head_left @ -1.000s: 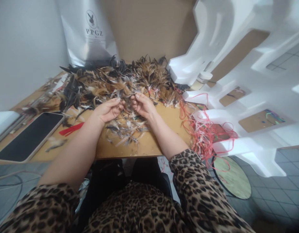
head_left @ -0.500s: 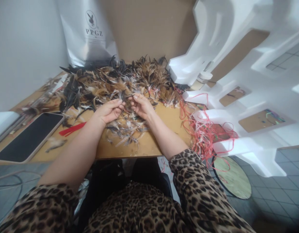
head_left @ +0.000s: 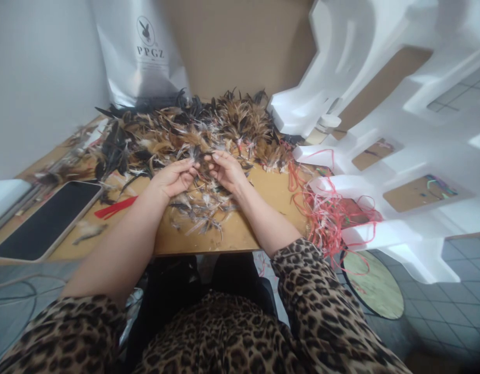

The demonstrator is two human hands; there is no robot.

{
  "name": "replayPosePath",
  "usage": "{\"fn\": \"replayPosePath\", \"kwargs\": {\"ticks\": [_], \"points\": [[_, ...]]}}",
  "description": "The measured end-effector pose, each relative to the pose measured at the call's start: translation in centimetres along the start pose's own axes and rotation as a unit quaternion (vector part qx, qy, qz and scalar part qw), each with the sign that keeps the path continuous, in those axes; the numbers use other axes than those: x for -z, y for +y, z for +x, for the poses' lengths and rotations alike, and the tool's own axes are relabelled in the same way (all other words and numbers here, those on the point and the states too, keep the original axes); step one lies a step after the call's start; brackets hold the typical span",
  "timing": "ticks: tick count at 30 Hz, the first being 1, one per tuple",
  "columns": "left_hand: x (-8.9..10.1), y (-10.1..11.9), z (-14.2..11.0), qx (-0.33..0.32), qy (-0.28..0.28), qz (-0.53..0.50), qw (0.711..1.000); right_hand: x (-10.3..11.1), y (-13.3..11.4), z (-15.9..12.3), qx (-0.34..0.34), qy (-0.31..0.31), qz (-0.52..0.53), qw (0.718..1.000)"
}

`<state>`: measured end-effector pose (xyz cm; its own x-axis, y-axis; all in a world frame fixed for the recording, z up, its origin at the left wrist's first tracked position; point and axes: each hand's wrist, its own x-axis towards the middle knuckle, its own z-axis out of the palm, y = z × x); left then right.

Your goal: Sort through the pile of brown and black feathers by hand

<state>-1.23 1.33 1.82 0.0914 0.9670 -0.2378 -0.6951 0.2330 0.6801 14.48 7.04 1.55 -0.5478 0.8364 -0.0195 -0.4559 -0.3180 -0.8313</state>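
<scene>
Both hands meet over the middle of the table, close to its front. My left hand point(head_left: 176, 176) is closed, thumb and forefinger pinching a feather. Just across from it my right hand point(head_left: 226, 170) also pinches, with the dark tip of a feather point(head_left: 204, 165) between the two hands. Whether both grip the same feather is hard to make out. Behind them spreads a heap of brown and black feathers point(head_left: 158, 132). Small loose feathers and fluff point(head_left: 204, 208) lie on the table point(head_left: 240, 234) below my hands.
A phone point(head_left: 47, 218) and a red strip point(head_left: 114, 208) lie at the left. Tangled red and white strings point(head_left: 329, 218) hang over the right edge beside a white foam piece point(head_left: 383, 234). A silvery bag point(head_left: 146, 67) stands at the back, near bundled feathers point(head_left: 245, 117).
My right fingers have shifted slightly left, closer to my left hand, and the feather between them looks a little different. Everything else stays where it was.
</scene>
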Motion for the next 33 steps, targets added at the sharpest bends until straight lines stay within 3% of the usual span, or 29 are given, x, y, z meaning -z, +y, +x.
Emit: {"fn": "replayPosePath", "kwargs": {"ticks": [13, 23, 27, 33], "points": [[-0.5, 0.2, -0.6, 0.046, 0.019, -0.040, 0.998, 0.1, 0.2, 0.4, 0.057, 0.035, -0.030, 0.997], [-0.4, 0.2, -0.5, 0.058, 0.008, -0.068, 0.996, -0.3, 0.8, 0.0, 0.138, 0.064, -0.149, 0.977], [-0.1, 0.1, 0.2, -0.004, 0.035, -0.033, 0.999, -0.4, 0.7, 0.1, 0.117, 0.082, -0.111, 0.983], [-0.2, -0.6, 0.9, -0.196, 0.094, 0.119, 0.969, -0.7, 1.1, 0.0, -0.037, 0.083, -0.078, 0.993]]}}
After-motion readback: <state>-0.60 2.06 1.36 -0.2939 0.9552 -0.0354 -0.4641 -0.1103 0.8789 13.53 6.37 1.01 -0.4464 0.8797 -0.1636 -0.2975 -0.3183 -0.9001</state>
